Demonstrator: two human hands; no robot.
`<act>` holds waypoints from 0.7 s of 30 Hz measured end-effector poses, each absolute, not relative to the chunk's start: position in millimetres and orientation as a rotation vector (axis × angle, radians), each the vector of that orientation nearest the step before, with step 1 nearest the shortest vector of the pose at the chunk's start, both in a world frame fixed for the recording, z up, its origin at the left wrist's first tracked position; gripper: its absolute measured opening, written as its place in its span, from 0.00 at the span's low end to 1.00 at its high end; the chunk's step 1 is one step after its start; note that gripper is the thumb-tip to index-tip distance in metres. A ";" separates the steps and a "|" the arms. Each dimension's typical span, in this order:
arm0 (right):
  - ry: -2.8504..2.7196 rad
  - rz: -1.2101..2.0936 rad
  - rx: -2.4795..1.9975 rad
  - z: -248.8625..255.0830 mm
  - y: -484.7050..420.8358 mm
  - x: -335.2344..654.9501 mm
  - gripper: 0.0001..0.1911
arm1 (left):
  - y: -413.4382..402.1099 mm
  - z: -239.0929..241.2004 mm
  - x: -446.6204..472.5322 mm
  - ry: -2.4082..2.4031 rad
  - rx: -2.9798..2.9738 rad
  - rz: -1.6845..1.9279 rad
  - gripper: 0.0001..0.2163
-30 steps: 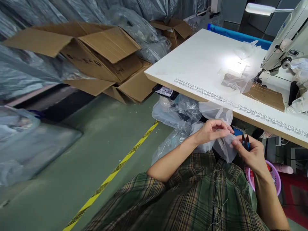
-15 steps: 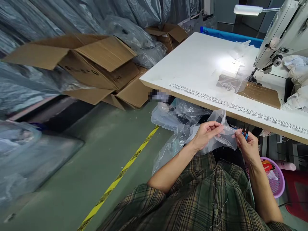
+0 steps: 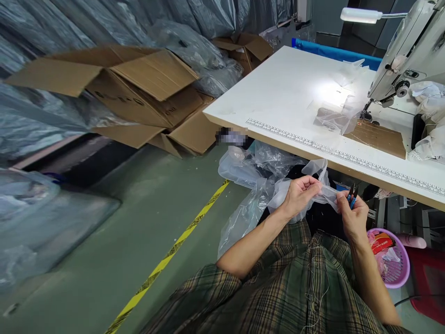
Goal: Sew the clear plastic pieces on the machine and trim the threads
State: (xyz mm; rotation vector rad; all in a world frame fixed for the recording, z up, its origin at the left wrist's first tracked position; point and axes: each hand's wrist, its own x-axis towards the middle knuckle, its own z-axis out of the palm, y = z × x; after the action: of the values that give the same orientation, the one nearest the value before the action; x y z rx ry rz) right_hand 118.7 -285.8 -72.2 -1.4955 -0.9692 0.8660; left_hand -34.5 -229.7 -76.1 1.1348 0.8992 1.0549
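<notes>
Above my lap, in front of the table edge, a piece of sheer white fabric (image 3: 327, 194) stretches between both hands. My left hand (image 3: 301, 194) pinches it between thumb and fingers. On the other side my right hand (image 3: 352, 211) grips the fabric's end with thumb and forefinger. Tucked in that same hand is a pair of blue-handled thread snips (image 3: 352, 196), dark blades pointing up. More of the sheer fabric hangs below my left hand over my lap.
A white sewing table (image 3: 274, 88) with a printed ruler stands ahead, carrying a sewing machine (image 3: 396, 60) and loose sheer pieces. Open cardboard boxes (image 3: 139, 93) lie at the left. A purple basket (image 3: 399, 264) sits low at the right, and plastic bags hang under the table.
My right hand has moved slightly left, closer to my left hand, and the fabric between them is now gathered narrower. The snips show more clearly.
</notes>
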 end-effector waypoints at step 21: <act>-1.700 0.942 -1.475 -62.9 -261.7 103.3 0.32 | -225.0 -61.4 -84.1 0.926 1.490 0.802 0.11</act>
State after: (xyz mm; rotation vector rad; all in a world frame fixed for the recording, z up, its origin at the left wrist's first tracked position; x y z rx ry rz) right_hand 103.3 -261.7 -62.9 -1.4749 -1.6998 0.9415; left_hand -84.1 -225.0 -61.4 1.4898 0.9264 0.8016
